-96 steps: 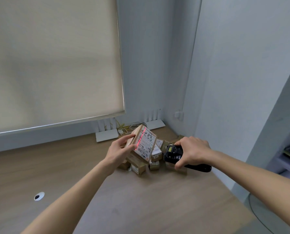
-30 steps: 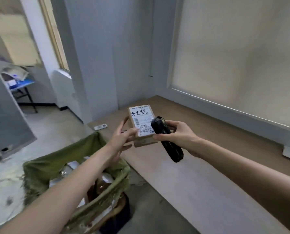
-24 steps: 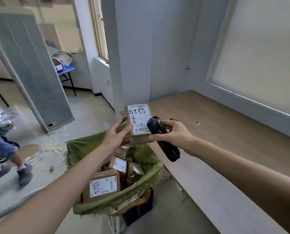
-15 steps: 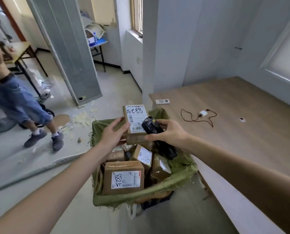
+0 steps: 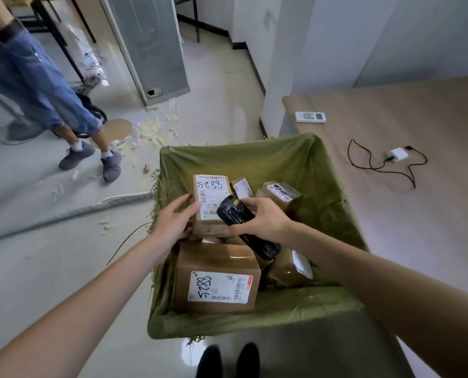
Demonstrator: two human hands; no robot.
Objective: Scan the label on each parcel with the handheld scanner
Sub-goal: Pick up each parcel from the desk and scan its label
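Observation:
My left hand (image 5: 173, 221) grips a small brown parcel (image 5: 210, 197) with a white label marked 5288, holding it over a green cloth-lined bin (image 5: 243, 156). My right hand (image 5: 260, 219) grips the black handheld scanner (image 5: 243, 225), which lies across the parcel's lower right corner. Inside the bin lie several other parcels: a large box (image 5: 218, 279) with a 5288 label at the front, and smaller ones (image 5: 278, 193) behind and to the right.
A wooden platform (image 5: 404, 186) runs along the right with a white remote (image 5: 310, 117) and a charger with black cable (image 5: 385, 162). Another person's legs (image 5: 50, 85) stand at the left on a floor littered with scraps. My shoes (image 5: 227, 361) are below the bin.
I turned from the platform to the bin, carrying the 5288 parcel and the scanner. The parcel now hangs lower, just above the parcels in the bin.

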